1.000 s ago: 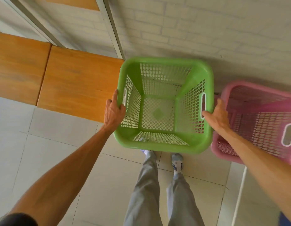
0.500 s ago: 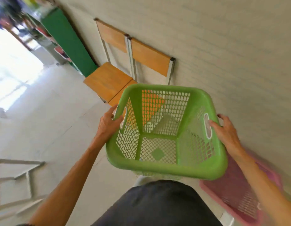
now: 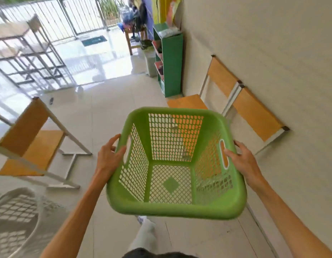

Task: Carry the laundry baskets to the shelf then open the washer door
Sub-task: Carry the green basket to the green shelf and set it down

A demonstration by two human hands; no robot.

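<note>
I hold an empty green laundry basket (image 3: 172, 209) in the air in front of me, tilted slightly. My left hand (image 3: 108, 157) grips its left rim by the handle slot. My right hand (image 3: 241, 159) grips the right rim, thumb over the white-edged handle slot. A green shelf unit (image 3: 171, 64) stands against the right wall further down the room. The pink basket and the washer are out of view.
Two wooden chairs (image 3: 241, 101) stand along the right wall just past the basket. Another wooden chair (image 3: 29, 144) sits to my left on the tiled floor. A grey lattice basket (image 3: 14, 218) shows at the bottom left. Metal racks (image 3: 31, 53) and a gate lie ahead.
The green basket came up off the floor beside the pink one. I turned left with it, so the view now faces down the room towards the green shelf.
</note>
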